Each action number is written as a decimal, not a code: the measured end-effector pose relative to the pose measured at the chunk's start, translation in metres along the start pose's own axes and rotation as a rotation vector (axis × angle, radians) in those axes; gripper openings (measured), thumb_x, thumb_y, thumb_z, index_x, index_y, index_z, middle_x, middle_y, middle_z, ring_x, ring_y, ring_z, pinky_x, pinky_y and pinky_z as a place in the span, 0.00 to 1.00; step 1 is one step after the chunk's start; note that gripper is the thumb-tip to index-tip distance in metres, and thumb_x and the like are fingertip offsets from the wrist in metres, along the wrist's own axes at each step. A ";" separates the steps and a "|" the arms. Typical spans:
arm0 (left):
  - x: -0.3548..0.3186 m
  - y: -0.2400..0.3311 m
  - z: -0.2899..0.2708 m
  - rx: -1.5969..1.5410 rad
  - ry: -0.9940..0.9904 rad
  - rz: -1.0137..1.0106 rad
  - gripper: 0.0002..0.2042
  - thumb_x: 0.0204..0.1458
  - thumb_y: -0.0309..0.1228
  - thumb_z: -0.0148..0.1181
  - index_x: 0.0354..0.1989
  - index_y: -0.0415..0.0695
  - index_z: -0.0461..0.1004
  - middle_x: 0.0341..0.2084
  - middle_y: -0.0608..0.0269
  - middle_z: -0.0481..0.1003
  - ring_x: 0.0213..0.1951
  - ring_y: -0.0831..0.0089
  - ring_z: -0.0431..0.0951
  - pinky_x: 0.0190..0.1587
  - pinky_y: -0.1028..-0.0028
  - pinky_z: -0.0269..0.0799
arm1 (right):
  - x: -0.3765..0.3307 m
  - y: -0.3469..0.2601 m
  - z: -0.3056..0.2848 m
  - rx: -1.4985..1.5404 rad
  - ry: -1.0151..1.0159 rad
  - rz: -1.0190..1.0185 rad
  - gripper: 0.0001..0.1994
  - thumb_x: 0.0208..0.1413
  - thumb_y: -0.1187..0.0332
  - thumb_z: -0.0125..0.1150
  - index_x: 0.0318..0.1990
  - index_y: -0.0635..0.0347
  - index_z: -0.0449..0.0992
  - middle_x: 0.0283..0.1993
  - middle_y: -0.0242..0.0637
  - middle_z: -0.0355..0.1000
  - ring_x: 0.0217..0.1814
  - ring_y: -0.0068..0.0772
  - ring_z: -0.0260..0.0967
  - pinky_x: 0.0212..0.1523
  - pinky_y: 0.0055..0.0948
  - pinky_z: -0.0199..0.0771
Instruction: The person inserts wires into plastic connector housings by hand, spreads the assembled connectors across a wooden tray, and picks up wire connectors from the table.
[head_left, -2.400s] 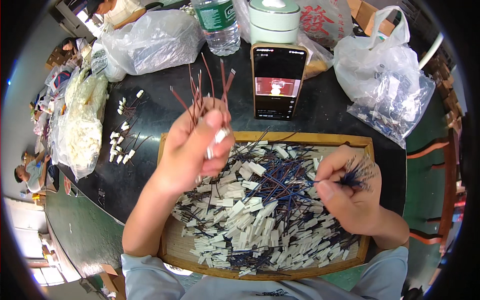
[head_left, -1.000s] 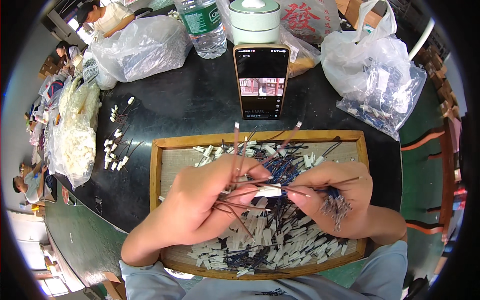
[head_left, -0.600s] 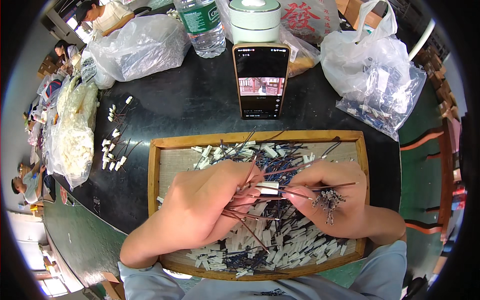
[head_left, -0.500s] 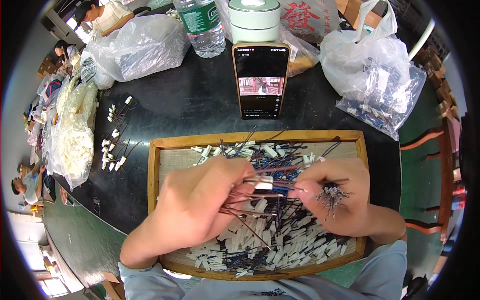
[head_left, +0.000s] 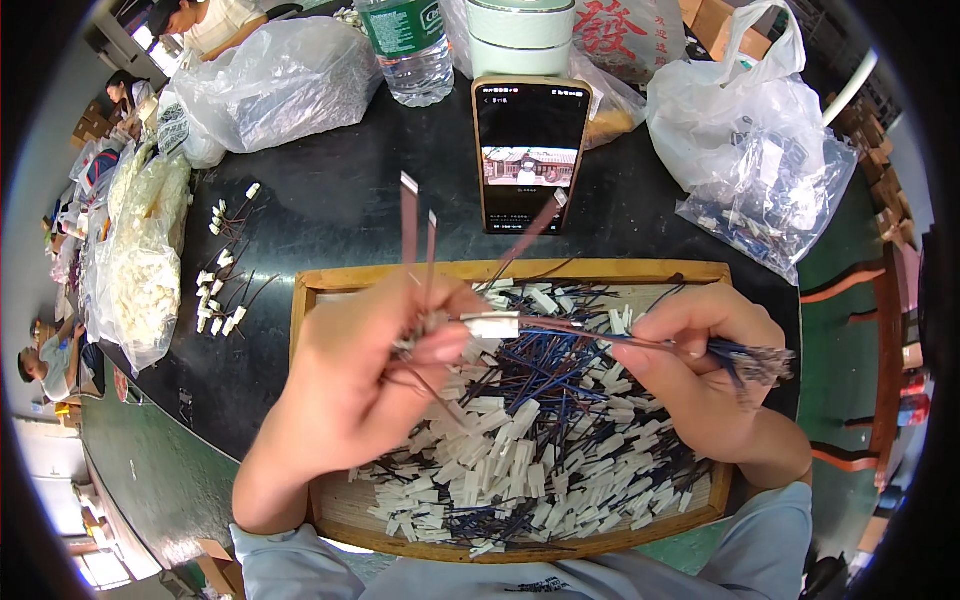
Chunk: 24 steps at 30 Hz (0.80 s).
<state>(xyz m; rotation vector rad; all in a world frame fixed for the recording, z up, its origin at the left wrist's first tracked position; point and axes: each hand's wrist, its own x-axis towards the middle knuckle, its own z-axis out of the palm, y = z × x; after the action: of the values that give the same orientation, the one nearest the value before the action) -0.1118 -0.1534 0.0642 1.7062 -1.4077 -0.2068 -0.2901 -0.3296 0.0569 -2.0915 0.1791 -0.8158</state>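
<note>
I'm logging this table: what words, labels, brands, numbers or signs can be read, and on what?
I won't copy wording, only say where.
Bottle: white lettering on green, partly legible.
Red-printed bag: one large red character, legible; smaller ones beside it.
Phone: screen text, mostly too small.
Shirt: dark print, too small.
Left bag: dark marks, unreadable.
Right bag: blurred; cannot tell.
Held connector: none visible.

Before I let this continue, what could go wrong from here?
Wires run from the white connector in the left hand toward the right hand; pulling could strain them. Brown wires fanning from the left hand might slip into the heap below. The upright phone might topple if knocked.
</note>
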 end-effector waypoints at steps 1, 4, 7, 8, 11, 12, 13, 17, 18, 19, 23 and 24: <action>0.001 -0.004 0.000 -0.142 0.023 -0.058 0.06 0.52 0.24 0.55 0.37 0.38 0.71 0.26 0.65 0.75 0.19 0.79 0.70 0.23 0.80 0.66 | -0.001 -0.001 0.000 0.088 -0.001 0.058 0.08 0.42 0.74 0.71 0.30 0.60 0.76 0.23 0.28 0.72 0.16 0.10 0.55 0.17 0.14 0.52; 0.009 -0.013 0.003 -0.480 0.107 -0.280 0.13 0.57 0.32 0.49 0.46 0.37 0.64 0.20 0.68 0.66 0.15 0.85 0.60 0.17 0.84 0.54 | 0.000 -0.003 -0.005 0.219 -0.104 0.133 0.09 0.41 0.75 0.71 0.30 0.60 0.76 0.21 0.26 0.69 0.16 0.09 0.54 0.17 0.14 0.50; 0.010 -0.018 0.003 -0.703 0.149 -0.426 0.16 0.60 0.37 0.46 0.50 0.39 0.58 0.16 0.70 0.60 0.12 0.87 0.53 0.12 0.86 0.45 | 0.005 -0.011 -0.009 0.330 -0.263 0.222 0.09 0.43 0.76 0.69 0.32 0.61 0.74 0.20 0.24 0.65 0.17 0.09 0.53 0.19 0.14 0.49; 0.010 -0.019 0.001 -0.812 0.117 -0.458 0.15 0.60 0.38 0.46 0.47 0.40 0.59 0.16 0.69 0.60 0.12 0.87 0.53 0.11 0.86 0.44 | 0.006 -0.013 -0.008 0.395 -0.326 0.294 0.08 0.46 0.77 0.66 0.34 0.62 0.73 0.19 0.23 0.64 0.18 0.09 0.53 0.20 0.14 0.49; 0.010 -0.021 0.000 -1.012 0.050 -0.460 0.12 0.61 0.39 0.45 0.41 0.43 0.61 0.17 0.69 0.60 0.12 0.87 0.52 0.10 0.86 0.43 | 0.000 -0.012 -0.001 0.586 -0.256 0.301 0.10 0.52 0.77 0.59 0.41 0.62 0.69 0.23 0.25 0.64 0.19 0.11 0.54 0.22 0.15 0.49; 0.009 -0.022 0.001 -1.089 0.062 -0.509 0.11 0.61 0.39 0.44 0.41 0.43 0.61 0.17 0.70 0.59 0.11 0.87 0.51 0.10 0.86 0.43 | -0.003 -0.008 0.002 0.587 -0.258 0.300 0.10 0.52 0.77 0.59 0.41 0.62 0.69 0.23 0.25 0.64 0.19 0.11 0.54 0.22 0.15 0.49; 0.009 -0.022 0.003 -1.165 0.074 -0.558 0.11 0.61 0.38 0.43 0.42 0.43 0.62 0.18 0.70 0.59 0.11 0.87 0.51 0.10 0.86 0.44 | -0.006 -0.004 0.005 0.545 -0.182 0.261 0.10 0.53 0.76 0.57 0.42 0.62 0.67 0.26 0.28 0.65 0.21 0.13 0.56 0.23 0.15 0.51; 0.007 -0.020 0.007 -1.283 0.033 -0.583 0.12 0.62 0.39 0.43 0.42 0.43 0.64 0.18 0.70 0.59 0.11 0.87 0.49 0.10 0.86 0.43 | -0.001 0.000 -0.002 0.117 -0.328 -0.021 0.11 0.55 0.73 0.54 0.45 0.63 0.64 0.34 0.36 0.66 0.25 0.19 0.62 0.26 0.19 0.61; 0.006 -0.018 0.008 -1.255 0.002 -0.563 0.12 0.62 0.39 0.43 0.42 0.43 0.65 0.18 0.70 0.59 0.11 0.87 0.49 0.09 0.86 0.44 | -0.002 -0.002 -0.002 0.115 -0.326 -0.018 0.11 0.55 0.73 0.54 0.45 0.63 0.64 0.34 0.36 0.66 0.25 0.19 0.62 0.26 0.19 0.61; 0.006 -0.016 0.009 -1.227 -0.028 -0.542 0.12 0.62 0.39 0.43 0.43 0.43 0.65 0.18 0.70 0.59 0.11 0.87 0.49 0.09 0.86 0.44 | -0.004 -0.005 -0.002 0.126 -0.344 0.061 0.11 0.55 0.73 0.54 0.45 0.64 0.65 0.34 0.37 0.67 0.26 0.21 0.64 0.28 0.21 0.63; 0.002 -0.007 0.011 -1.152 -0.109 -0.510 0.16 0.57 0.42 0.52 0.41 0.41 0.65 0.15 0.69 0.60 0.11 0.86 0.52 0.10 0.84 0.44 | -0.005 -0.005 0.008 0.070 -0.270 -0.008 0.11 0.54 0.72 0.56 0.44 0.63 0.66 0.33 0.38 0.68 0.27 0.24 0.69 0.28 0.23 0.67; 0.003 0.000 0.009 -1.088 -0.081 -0.563 0.19 0.51 0.43 0.60 0.39 0.39 0.66 0.14 0.68 0.60 0.11 0.86 0.54 0.11 0.84 0.45 | -0.005 -0.006 0.009 0.070 -0.270 -0.005 0.11 0.54 0.72 0.56 0.44 0.63 0.66 0.33 0.38 0.68 0.27 0.24 0.69 0.28 0.23 0.67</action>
<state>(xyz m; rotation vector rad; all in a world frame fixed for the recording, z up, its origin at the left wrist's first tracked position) -0.1162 -0.1611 0.0598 1.0883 -0.5784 -1.1303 -0.2897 -0.3180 0.0549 -2.1112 -0.0010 -0.5272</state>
